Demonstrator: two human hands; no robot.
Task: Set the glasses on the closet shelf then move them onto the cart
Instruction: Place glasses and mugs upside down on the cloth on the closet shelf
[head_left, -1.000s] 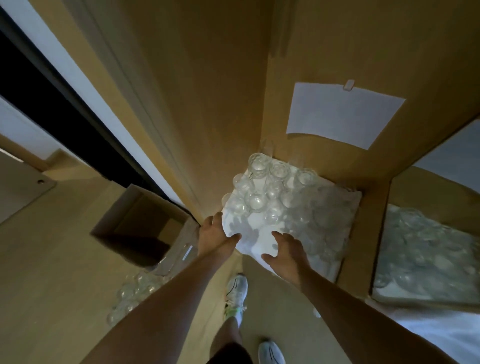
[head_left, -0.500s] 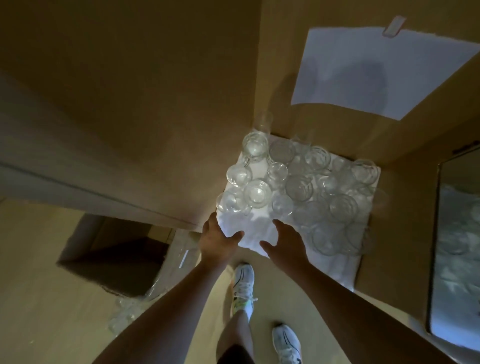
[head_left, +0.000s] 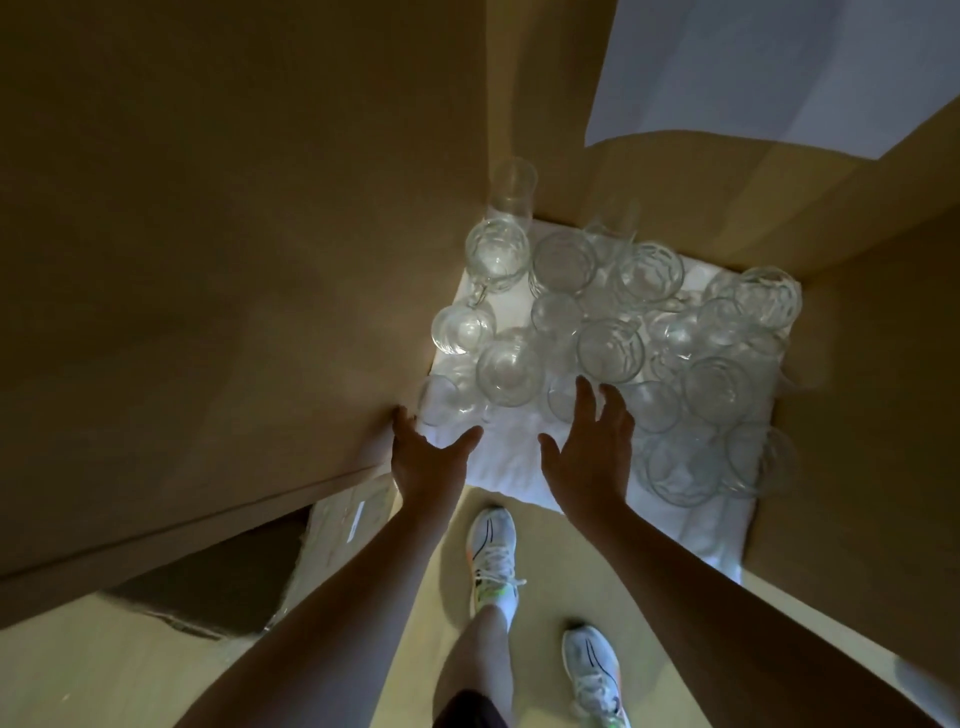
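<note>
Both hands (head_left: 589, 457) spread, over glasses (head_left: 608, 348)

glasses (head_left: 608, 348): too many overlapping to count | hands: 2 | shoes (head_left: 492, 551): 2 | paper sheet (head_left: 753, 73): 1

The white sheet (head_left: 769, 73) at one o'clock is cut off by the top and right edges. The glasses (head_left: 613, 348) toward three o'clock blur together, too smeared to count. The right hand (head_left: 587, 457) covers part of one glass, the left hand (head_left: 423, 457) hides its own fingertips.
</note>
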